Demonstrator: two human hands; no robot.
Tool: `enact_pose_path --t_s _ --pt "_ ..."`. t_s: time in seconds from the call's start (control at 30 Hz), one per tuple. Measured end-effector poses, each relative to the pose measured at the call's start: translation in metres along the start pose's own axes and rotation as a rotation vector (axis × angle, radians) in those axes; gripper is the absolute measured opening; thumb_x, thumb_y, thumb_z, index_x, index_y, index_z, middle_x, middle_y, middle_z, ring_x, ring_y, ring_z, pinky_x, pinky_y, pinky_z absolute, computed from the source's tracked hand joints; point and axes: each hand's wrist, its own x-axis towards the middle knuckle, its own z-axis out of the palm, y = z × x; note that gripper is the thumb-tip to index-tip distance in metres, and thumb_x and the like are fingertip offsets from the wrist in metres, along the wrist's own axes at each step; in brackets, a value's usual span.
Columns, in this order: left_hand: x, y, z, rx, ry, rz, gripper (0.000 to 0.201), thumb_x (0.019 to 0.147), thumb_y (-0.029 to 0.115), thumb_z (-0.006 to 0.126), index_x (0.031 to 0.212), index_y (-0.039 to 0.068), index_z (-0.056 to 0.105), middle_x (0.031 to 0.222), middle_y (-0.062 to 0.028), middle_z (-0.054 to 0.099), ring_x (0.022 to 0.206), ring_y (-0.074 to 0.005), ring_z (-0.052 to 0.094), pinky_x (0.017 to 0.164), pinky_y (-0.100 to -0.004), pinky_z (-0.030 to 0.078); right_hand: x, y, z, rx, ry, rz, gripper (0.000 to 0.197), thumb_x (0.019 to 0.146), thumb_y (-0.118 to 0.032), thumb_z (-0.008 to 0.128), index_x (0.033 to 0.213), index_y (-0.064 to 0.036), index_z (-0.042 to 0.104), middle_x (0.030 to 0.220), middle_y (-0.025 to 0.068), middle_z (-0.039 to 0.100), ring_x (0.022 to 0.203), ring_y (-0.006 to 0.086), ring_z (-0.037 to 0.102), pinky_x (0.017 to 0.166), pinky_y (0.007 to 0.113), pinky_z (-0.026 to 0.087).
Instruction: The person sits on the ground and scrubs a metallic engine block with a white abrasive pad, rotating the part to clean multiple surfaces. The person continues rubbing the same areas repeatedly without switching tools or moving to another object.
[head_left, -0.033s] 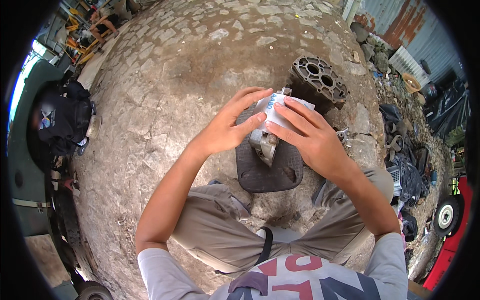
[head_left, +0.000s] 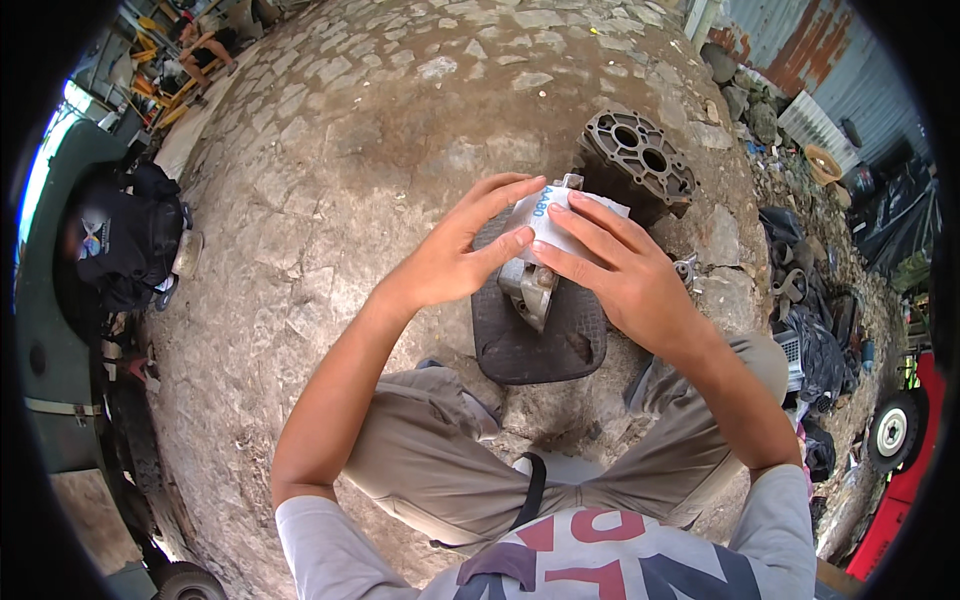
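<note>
A white sheet of sandpaper (head_left: 530, 212) with blue print on its back lies over a grey metal casting (head_left: 528, 285). My left hand (head_left: 470, 240) holds the sheet's left side, its thumb on top and fingers curled at the far edge. From the right, my right hand (head_left: 620, 265) presses its fingertips on the sheet and holds it against the casting. The paper and hands hide the casting's middle; its near end and a far tip show. Under it is a dark rubbery mat (head_left: 540, 355), on the ground between my legs.
A large round-holed metal housing (head_left: 640, 155) stands beyond my right hand. Bags and scrap (head_left: 815, 350) line the right side, near a red vehicle (head_left: 905, 470). At the left are a dark green vehicle (head_left: 60, 350) and a black backpack (head_left: 135, 240). A person (head_left: 205, 50) sits far left.
</note>
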Motion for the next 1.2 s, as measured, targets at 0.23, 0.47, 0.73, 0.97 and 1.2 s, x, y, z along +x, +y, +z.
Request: enact_pose_path --t_s 0.23,0.47,0.73,0.97,1.2 --pt "0.0 0.0 -0.006 -0.015 -0.129 -0.07 0.067 0.106 0.035 0.065 0.164 0.014 0.041 0.168 -0.0145 0.035 0.155 -0.0305 0.033 0.124 -0.0456 0.032 0.001 -0.005 0.002 0.095 0.037 0.033 0.057 0.085 -0.001 0.07 0.136 -0.0251 0.072 0.15 0.0091 0.059 0.145 0.0329 0.05 0.119 0.045 0.046" --pt "0.004 -0.008 -0.008 -0.072 -0.181 -0.052 0.072 0.105 0.038 0.065 0.167 0.014 0.036 0.17 -0.0142 0.033 0.155 -0.0308 0.034 0.125 -0.0454 0.031 0.0 0.005 0.012 0.171 0.102 0.02 0.053 0.086 0.0 0.07 0.134 -0.0225 0.074 0.148 0.0088 0.06 0.145 0.0328 0.05 0.118 0.045 0.047" --pt "0.005 -0.012 -0.011 -0.094 -0.184 -0.089 0.07 0.106 0.036 0.064 0.166 0.013 0.037 0.169 -0.0122 0.037 0.153 -0.0289 0.037 0.124 -0.0456 0.031 0.006 0.009 0.015 0.043 0.136 -0.004 0.045 0.086 -0.003 0.07 0.128 -0.0177 0.074 0.146 0.0043 0.062 0.14 0.0266 0.054 0.115 0.042 0.048" --pt "0.001 -0.008 -0.018 -0.088 -0.1 -0.093 0.06 0.107 0.031 0.064 0.161 0.012 0.047 0.165 -0.0131 0.042 0.151 -0.0285 0.041 0.122 -0.045 0.035 0.005 0.002 0.015 0.045 0.136 0.029 0.049 0.085 -0.005 0.069 0.132 -0.0198 0.072 0.146 0.004 0.061 0.141 0.0263 0.054 0.113 0.043 0.048" --pt "0.005 -0.001 -0.013 0.067 0.091 0.009 0.04 0.107 0.023 0.063 0.143 0.008 0.064 0.15 -0.0129 0.056 0.141 -0.0271 0.052 0.117 -0.0408 0.041 0.005 0.001 0.014 0.03 0.142 0.047 0.047 0.087 -0.006 0.069 0.132 -0.0199 0.072 0.143 0.0033 0.063 0.139 0.026 0.055 0.106 0.043 0.05"
